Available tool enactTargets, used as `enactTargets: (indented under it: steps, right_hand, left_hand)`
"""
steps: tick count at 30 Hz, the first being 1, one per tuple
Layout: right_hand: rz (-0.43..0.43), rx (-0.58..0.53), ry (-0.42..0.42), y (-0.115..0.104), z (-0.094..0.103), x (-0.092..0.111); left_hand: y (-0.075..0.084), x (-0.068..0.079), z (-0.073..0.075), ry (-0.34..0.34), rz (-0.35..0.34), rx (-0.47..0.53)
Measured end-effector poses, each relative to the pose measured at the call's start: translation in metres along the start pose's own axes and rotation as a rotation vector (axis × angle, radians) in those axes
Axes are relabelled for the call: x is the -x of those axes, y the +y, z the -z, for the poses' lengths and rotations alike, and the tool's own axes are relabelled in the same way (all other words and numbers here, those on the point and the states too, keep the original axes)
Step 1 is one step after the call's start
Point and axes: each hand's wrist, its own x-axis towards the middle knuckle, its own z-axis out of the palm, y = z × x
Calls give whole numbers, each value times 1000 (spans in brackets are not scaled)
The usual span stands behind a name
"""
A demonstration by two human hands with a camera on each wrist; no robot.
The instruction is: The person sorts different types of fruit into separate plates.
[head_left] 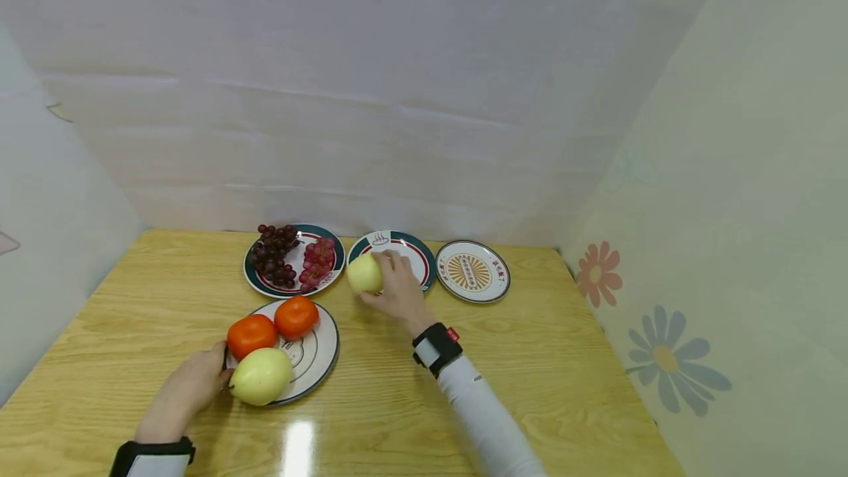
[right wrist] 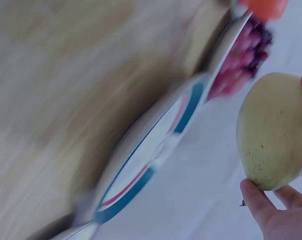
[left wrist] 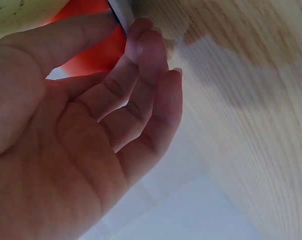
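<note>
Yellow pear is hanging in your gripping right hand by the middle plate; your left hand is pinching the near plate, and tilting could be rolling fruit off.

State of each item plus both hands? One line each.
Right hand: gripping a pear
Held pear: raised, off the plates
Left hand: gripping front plate's rim
Front plate: loaded
Lower pear: on front plate
Two red-orange fruits: on front plate
Grape plate: holds dark grapes and pink grapes
Middle back plate: partly hidden, no fruit seen on it
Right plate: bare
</note>
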Motion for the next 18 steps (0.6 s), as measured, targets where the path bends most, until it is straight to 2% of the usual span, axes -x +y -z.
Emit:
enactTargets:
  steps: [4, 8, 12, 18]
  right_hand:
    - [-141, 36, 30, 48, -9, -11]
    - [-259, 43, -11, 77, -17, -8]
    - [-304, 35, -55, 90, -22, -3]
    - [-325, 7, -58, 94, -25, -3]
  left_hand:
    - [0, 1, -1, 21, -15, -8]
    - [0, 1, -2, 22, -10, -9]
    - [1, 0, 0, -1, 8, -3]
    - [2, -2, 1, -25, 28, 12]
